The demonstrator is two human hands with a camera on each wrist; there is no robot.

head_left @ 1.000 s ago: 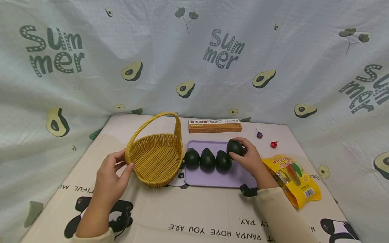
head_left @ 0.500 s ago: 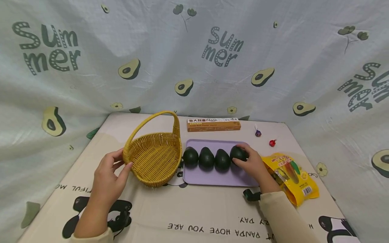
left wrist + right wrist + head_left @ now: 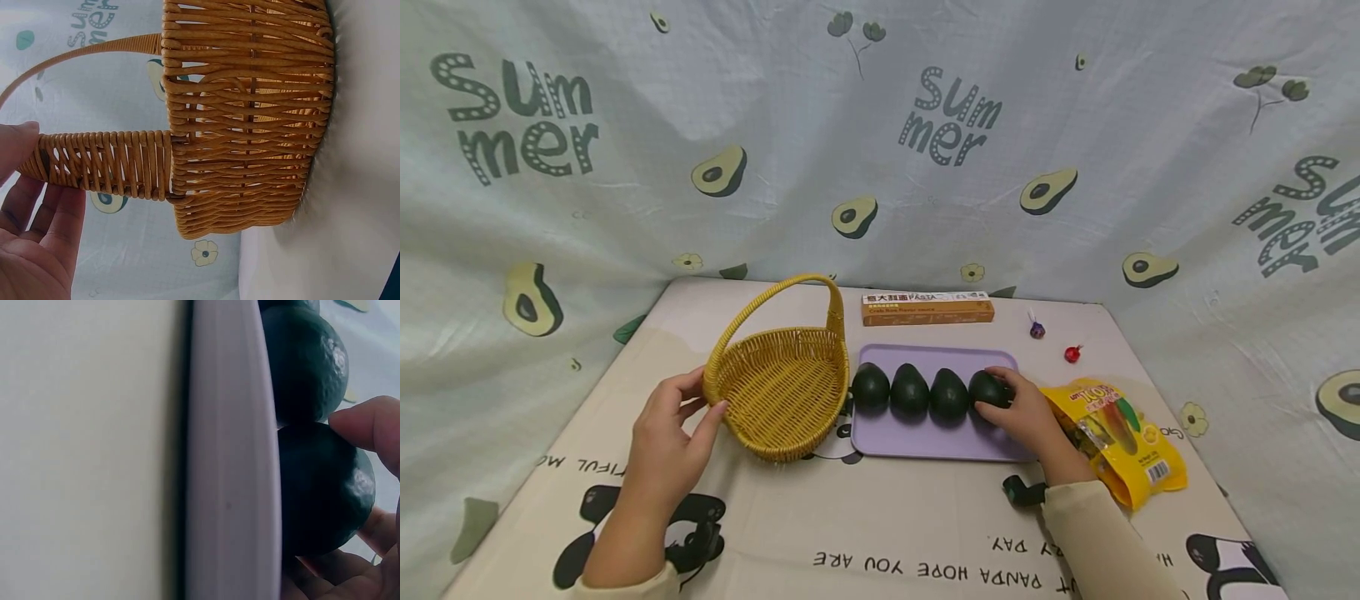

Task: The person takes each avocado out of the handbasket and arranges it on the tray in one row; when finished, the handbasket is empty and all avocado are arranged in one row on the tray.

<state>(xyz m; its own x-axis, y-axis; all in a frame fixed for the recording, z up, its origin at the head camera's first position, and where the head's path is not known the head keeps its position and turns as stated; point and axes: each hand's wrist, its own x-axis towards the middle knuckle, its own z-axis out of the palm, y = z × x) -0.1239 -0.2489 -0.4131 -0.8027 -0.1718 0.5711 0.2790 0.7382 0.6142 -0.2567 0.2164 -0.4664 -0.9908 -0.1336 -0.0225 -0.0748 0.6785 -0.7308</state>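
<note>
A yellow wicker basket [image 3: 790, 396] with a tall arched handle stands left of centre, nothing inside it. My left hand [image 3: 673, 442] pinches the near left side of its handle; the left wrist view shows the thumb and fingers on the woven handle [image 3: 106, 165]. Right of the basket lies a purple tray [image 3: 917, 446] with a row of dark green avocados [image 3: 910, 393] on it. With thumb and fingers, my right hand [image 3: 1026, 412] grips the rightmost avocado [image 3: 987, 388]. In the right wrist view that avocado [image 3: 325, 494] sits against its neighbour, behind the tray's rim [image 3: 231, 456].
Behind the tray lies a pasta box [image 3: 927, 309]. Two small wrapped candies, one purple [image 3: 1037, 330] and one red [image 3: 1072, 354], lie at the back right. A yellow snack bag [image 3: 1123, 442] is beside my right forearm. A printed cloth hangs behind the table.
My right hand has lowered the rightmost avocado onto the tray, to the right end of the row. My left hand has kept its hold on the basket handle. The view has shifted slightly.
</note>
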